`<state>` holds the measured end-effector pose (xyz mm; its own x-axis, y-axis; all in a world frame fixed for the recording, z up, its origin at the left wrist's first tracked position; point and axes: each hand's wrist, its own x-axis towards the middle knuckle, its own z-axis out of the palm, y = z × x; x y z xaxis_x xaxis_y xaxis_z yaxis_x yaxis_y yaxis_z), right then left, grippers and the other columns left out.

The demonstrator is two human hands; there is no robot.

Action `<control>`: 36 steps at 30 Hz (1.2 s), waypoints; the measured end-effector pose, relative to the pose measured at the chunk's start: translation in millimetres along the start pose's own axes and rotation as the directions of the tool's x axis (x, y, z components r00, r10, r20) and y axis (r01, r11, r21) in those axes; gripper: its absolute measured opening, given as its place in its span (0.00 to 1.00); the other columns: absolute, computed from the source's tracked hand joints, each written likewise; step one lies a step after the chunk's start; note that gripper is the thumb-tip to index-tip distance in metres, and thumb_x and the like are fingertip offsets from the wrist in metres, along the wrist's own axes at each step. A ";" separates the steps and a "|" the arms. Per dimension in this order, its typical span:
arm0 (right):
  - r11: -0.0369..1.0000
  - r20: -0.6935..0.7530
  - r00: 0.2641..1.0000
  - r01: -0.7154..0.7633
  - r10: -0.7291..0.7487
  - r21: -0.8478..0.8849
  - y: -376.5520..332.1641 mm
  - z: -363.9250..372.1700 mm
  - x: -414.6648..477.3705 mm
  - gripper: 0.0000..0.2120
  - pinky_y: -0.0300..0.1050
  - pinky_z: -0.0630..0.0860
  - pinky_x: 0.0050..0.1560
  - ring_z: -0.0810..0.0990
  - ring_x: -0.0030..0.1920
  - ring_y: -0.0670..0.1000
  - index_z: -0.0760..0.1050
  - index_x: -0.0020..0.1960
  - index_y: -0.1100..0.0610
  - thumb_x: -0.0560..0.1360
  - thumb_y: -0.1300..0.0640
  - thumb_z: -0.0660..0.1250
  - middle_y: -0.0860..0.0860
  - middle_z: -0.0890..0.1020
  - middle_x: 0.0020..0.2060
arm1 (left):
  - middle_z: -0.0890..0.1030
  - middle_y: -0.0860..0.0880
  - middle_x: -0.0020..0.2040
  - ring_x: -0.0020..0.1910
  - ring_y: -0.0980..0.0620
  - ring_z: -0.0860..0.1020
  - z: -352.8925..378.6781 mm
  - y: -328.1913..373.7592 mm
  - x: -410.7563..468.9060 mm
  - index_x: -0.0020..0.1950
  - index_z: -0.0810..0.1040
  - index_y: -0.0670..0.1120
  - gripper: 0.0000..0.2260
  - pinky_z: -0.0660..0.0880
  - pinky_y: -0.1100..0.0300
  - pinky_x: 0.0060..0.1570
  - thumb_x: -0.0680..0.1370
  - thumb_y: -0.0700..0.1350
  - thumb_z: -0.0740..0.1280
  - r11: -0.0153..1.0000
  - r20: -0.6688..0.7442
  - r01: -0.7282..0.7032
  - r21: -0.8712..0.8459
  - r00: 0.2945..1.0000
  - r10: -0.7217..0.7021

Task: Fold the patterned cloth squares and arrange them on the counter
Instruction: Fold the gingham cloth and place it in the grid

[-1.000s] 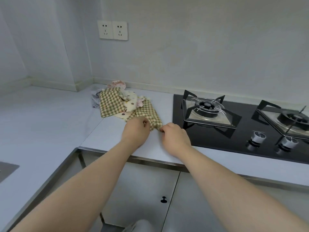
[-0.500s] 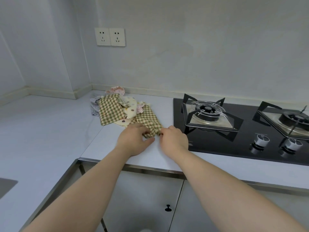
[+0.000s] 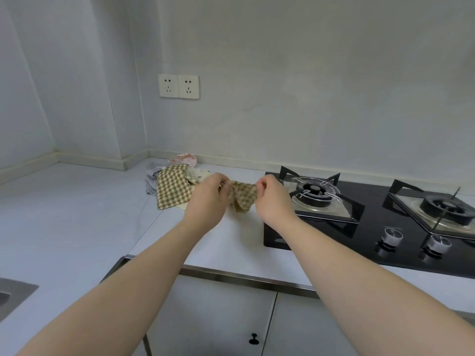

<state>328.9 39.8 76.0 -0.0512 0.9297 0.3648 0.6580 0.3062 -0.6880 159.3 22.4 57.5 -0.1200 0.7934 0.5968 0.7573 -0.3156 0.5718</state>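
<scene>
Held cloth: a green-and-cream checked square is held up off the counter, stretched between the two hands and sagging in loose creases below them

Left hand: the left hand is closed in a pinch on the cloth's nine o'clock edge, thumb and fingertips pressed together on the fabric

Right hand: the right hand is pinched on the three o'clock edge, its fingers curled in

Heap: the other cloth squares lie bunched at about ten o'clock from the held one, near the wall corner; a larger checked piece is on top, and dotted and floral pieces are partly covered; whether any is already folded cannot be told

Hob: a black gas hob is set into the counter at three o'clock, its nearest burner grate just beside the right hand

Stage: the square is judged to be opened out for a first fold; laying down and arranging are not yet done

Risk, slip: only small bits of the edge are held, so a corner may be lost if the cloth is pulled tight

Risk, skewed fold: the creases may be trapped if the cloth is lowered before it is spread

Risk, hob: the cloth may be snagged on the grate if it is swung toward three o'clock

Risk, heap: the heap may be disturbed if the cloth is laid too far toward ten o'clock
</scene>
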 end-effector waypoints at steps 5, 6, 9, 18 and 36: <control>0.981 -0.111 0.993 -0.017 0.039 0.191 -15.4 -26.9 2.0 0.08 0.54 0.79 0.47 0.84 0.44 0.57 0.70 0.50 0.48 0.85 0.52 0.54 0.50 0.80 0.45 | 0.76 0.56 0.42 0.41 0.59 0.73 -30.3 47.1 15.0 0.53 0.76 0.49 0.08 0.66 0.70 0.37 0.80 0.51 0.69 0.986 -0.038 -0.165 0.017 0.986 0.165; 0.975 -0.120 0.991 -0.024 0.052 0.223 -17.6 -33.1 1.2 0.08 0.55 0.80 0.46 0.84 0.44 0.57 0.70 0.49 0.47 0.85 0.52 0.54 0.50 0.80 0.45 | 0.75 0.56 0.42 0.41 0.58 0.72 -34.9 52.3 15.8 0.53 0.76 0.49 0.09 0.65 0.71 0.38 0.79 0.52 0.71 0.981 -0.025 -0.190 0.043 0.981 0.191; 0.974 -0.153 0.988 0.001 0.035 0.227 -19.1 -55.4 -3.4 0.07 0.47 0.75 0.43 0.80 0.42 0.51 0.72 0.54 0.51 0.85 0.54 0.55 0.50 0.80 0.47 | 0.75 0.55 0.44 0.46 0.53 0.73 -44.4 62.9 17.1 0.57 0.78 0.48 0.10 0.66 0.64 0.42 0.78 0.49 0.71 0.975 0.008 -0.200 0.093 0.980 0.200; 0.990 -0.085 0.992 0.098 -0.089 0.104 -25.7 -131.5 -39.4 0.08 0.40 0.69 0.34 0.74 0.38 0.50 0.73 0.53 0.54 0.83 0.64 0.57 0.50 0.77 0.42 | 0.82 0.54 0.44 0.45 0.52 0.79 -71.4 105.2 1.9 0.53 0.83 0.50 0.10 0.75 0.59 0.41 0.80 0.40 0.63 0.990 0.032 -0.108 0.090 0.994 0.105; 0.976 -0.190 0.963 -0.164 0.189 0.143 -13.0 -233.0 -149.0 0.10 0.46 0.83 0.42 0.86 0.43 0.58 0.76 0.44 0.54 0.78 0.66 0.61 0.52 0.81 0.47 | 0.82 0.51 0.47 0.48 0.48 0.79 -77.5 203.0 -94.2 0.53 0.81 0.50 0.11 0.73 0.60 0.39 0.75 0.36 0.66 0.980 0.360 -0.178 0.085 0.923 0.137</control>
<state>503.0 -150.4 176.8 0.2178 0.9147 0.3405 0.5435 0.1761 -0.8207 274.5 -156.7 161.0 0.2241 0.8766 0.4259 0.8185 -0.4065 0.4060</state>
